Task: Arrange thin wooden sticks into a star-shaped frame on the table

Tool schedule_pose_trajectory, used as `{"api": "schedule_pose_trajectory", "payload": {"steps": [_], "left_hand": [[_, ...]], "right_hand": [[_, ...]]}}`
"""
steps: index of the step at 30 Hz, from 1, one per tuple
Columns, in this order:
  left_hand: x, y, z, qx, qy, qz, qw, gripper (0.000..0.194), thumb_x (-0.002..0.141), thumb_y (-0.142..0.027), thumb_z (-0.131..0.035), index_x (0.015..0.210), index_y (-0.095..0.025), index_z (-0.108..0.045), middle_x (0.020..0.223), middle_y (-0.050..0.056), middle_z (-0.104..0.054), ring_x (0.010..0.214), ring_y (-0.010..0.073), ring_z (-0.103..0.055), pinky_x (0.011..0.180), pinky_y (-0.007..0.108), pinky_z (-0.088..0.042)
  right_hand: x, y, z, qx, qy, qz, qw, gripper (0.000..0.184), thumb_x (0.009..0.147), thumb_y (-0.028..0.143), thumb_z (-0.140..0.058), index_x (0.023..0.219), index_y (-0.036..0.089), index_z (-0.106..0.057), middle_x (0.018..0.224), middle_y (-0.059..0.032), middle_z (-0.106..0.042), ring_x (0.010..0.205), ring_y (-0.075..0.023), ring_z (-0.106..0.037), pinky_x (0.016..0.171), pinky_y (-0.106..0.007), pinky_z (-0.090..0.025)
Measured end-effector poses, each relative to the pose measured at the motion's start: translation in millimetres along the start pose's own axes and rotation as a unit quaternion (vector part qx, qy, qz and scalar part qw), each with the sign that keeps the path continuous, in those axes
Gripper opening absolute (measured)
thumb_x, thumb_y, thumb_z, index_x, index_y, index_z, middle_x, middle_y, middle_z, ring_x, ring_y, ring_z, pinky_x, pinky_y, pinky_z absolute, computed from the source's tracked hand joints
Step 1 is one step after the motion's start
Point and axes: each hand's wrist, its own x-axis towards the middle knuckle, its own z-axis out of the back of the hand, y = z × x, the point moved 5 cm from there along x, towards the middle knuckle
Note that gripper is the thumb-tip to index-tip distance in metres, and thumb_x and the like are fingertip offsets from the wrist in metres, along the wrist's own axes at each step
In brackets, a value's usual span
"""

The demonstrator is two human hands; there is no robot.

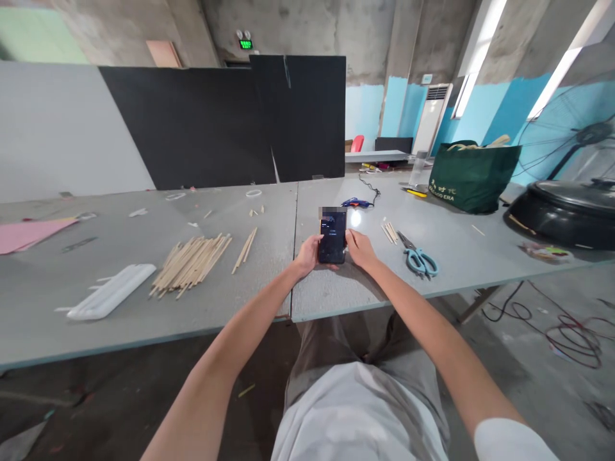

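Note:
A black smartphone (pixel 332 240) with a dark lit screen is held upright over the table's front part, facing me. My left hand (pixel 308 255) grips its left edge, thumb at the side of the screen. On the opposite edge, my right hand (pixel 359 248) is closed round the phone too. Blue-handled scissors (pixel 419 259) lie to the right of my right hand, beside a few short sticks (pixel 389 232). Left of my left hand are a few loose wooden sticks (pixel 245 250) and a large pile of similar sticks (pixel 192 262).
A blue glue gun (pixel 356 202) lies behind the phone. Farther right are a yellow cutter (pixel 414 192), a green bag (pixel 473 176) and a black lidded pan (pixel 567 211). A white packet (pixel 113 291) and pink sheet (pixel 33 235) lie left. Black panels (pixel 202 128) stand behind.

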Motion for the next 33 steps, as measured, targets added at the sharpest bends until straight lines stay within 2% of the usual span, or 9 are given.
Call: {"api": "schedule_pose_trajectory", "payload": {"steps": [9, 15, 23, 27, 30, 33], "left_hand": [[-1, -1, -0.6, 0.017, 0.003, -0.006, 1.0, 0.058, 0.107, -0.051, -0.044, 0.14, -0.011, -0.071, 0.111, 0.019, -0.083, 0.1, 0.0358, -0.082, 0.081, 0.054, -0.071], [0, -2, -2.1, 0.0, -0.003, -0.012, 1.0, 0.056, 0.109, -0.052, -0.047, 0.145, -0.015, -0.068, 0.11, 0.016, -0.084, 0.101, 0.034, -0.082, 0.082, 0.05, -0.071], [0, -3, -3.0, -0.016, -0.027, -0.017, 0.999, 0.051, 0.109, -0.05, -0.049, 0.146, -0.02, -0.069, 0.111, 0.013, -0.084, 0.102, 0.0338, -0.082, 0.081, 0.048, -0.071], [-3, -4, -3.6, -0.011, -0.022, -0.006, 1.0, 0.055, 0.109, -0.055, -0.049, 0.145, -0.019, -0.07, 0.113, 0.015, -0.084, 0.104, 0.0351, -0.081, 0.081, 0.048, -0.071], [-4, -5, -4.1, -0.008, -0.013, 0.003, 1.0, 0.059, 0.109, -0.057, -0.046, 0.144, -0.016, -0.07, 0.114, 0.017, -0.084, 0.103, 0.0356, -0.081, 0.077, 0.048, -0.071], [-3, -5, -3.5, -0.018, -0.016, 0.002, 1.0, 0.059, 0.107, -0.059, -0.049, 0.142, -0.017, -0.071, 0.114, 0.017, -0.083, 0.098, 0.0363, -0.082, 0.074, 0.049, -0.07]], "right_hand": [[0, 0, 0, -0.004, 0.004, 0.001, 1.0, 0.064, 0.114, 0.071, -0.024, 0.083, 0.027, -0.058, 0.079, -0.005, -0.068, 0.08, -0.0249, -0.065, 0.092, -0.041, -0.054], [1, -1, 0, -0.006, 0.002, -0.005, 1.0, 0.063, 0.114, 0.07, -0.026, 0.082, 0.027, -0.059, 0.079, -0.0053, -0.068, 0.08, -0.0253, -0.065, 0.087, -0.04, -0.053], [-2, 1, -1, -0.006, 0.014, -0.007, 1.0, 0.052, 0.106, 0.071, -0.05, 0.088, 0.024, -0.063, 0.081, -0.0036, -0.068, 0.078, -0.0226, -0.063, 0.077, -0.036, -0.051], [-6, 6, -5, 0.021, 0.049, 0.008, 0.999, 0.051, 0.093, 0.068, -0.074, 0.109, 0.021, -0.067, 0.099, -0.0084, -0.074, 0.091, -0.0271, -0.069, 0.082, -0.041, -0.056], [-9, 9, -9, 0.055, 0.081, 0.02, 0.995, 0.069, 0.084, 0.061, -0.086, 0.133, 0.019, -0.062, 0.123, -0.0162, -0.074, 0.112, -0.0343, -0.072, 0.088, -0.048, -0.061], [-11, 11, -10, 0.074, 0.096, 0.036, 0.992, 0.085, 0.078, 0.053, -0.093, 0.146, 0.018, -0.056, 0.138, -0.0202, -0.069, 0.127, -0.0397, -0.069, 0.099, -0.055, -0.061]]}}
